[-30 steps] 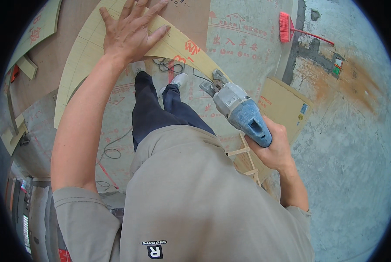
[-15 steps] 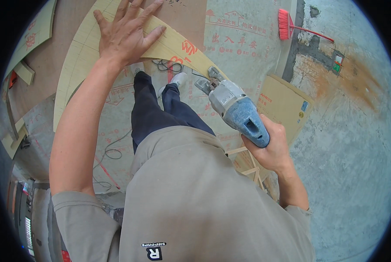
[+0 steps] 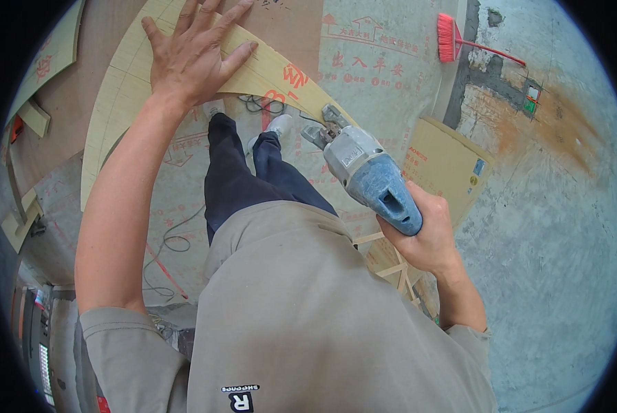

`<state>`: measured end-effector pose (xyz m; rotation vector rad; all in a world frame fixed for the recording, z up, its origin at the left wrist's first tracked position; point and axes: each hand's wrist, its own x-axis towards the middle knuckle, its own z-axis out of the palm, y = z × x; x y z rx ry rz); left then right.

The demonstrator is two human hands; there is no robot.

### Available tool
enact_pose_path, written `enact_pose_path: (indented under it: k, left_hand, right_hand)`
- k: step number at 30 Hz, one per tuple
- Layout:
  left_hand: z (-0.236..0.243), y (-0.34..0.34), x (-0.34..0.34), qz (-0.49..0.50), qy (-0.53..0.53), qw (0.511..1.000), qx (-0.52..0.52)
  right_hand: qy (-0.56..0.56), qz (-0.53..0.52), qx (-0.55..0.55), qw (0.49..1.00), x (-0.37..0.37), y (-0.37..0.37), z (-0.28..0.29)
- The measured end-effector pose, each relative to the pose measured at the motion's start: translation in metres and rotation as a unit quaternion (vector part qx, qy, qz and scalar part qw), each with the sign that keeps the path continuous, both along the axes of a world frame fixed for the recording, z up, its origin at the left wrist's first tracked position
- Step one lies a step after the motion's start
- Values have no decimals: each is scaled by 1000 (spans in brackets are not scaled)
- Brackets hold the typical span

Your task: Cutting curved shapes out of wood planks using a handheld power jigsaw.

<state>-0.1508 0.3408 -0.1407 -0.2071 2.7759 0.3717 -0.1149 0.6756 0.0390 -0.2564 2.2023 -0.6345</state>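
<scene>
A curved yellowish wooden board [image 3: 119,82] with pencil lines and red print arcs across the upper left. My left hand [image 3: 191,58] lies flat on it, fingers spread. In my right hand [image 3: 429,227] is a jigsaw [image 3: 367,172] with a grey metal front and a blue rear body; my fingers wrap round its handle. The jigsaw's metal foot meets the tapered right end of the board. Its blade cannot be made out.
A brown panel [image 3: 291,27] lies under the board. Cable [image 3: 177,242] loops on the floor near my feet. At right are a cardboard sheet [image 3: 442,162], thin wooden strips [image 3: 398,268] and a red broom [image 3: 447,38]. Curved offcuts [image 3: 54,55] lie at far left.
The view has shifted slightly, so the board, hands and jigsaw sit a little further left. My left hand stays flat on the board and my right hand keeps its hold.
</scene>
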Motion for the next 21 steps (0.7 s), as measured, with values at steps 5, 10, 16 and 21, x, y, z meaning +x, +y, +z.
enact_pose_path:
  k: [5,10,16,21]
  left_hand:
    - [3,1,-2,4,2,1000,7]
    - [-18,-5,8,-4,35,999,-4]
    - [-16,-3,7,-18,108,994,9]
    - [-4,-2,4,-8,38,999,1]
  right_hand:
    - [2,-2,-1,1000,-1,0,0]
    - [-5,3,8,1000,0,5,1]
    - [0,6,11,1000,1,4,0]
    - [6,4,7,1000,2,1,0]
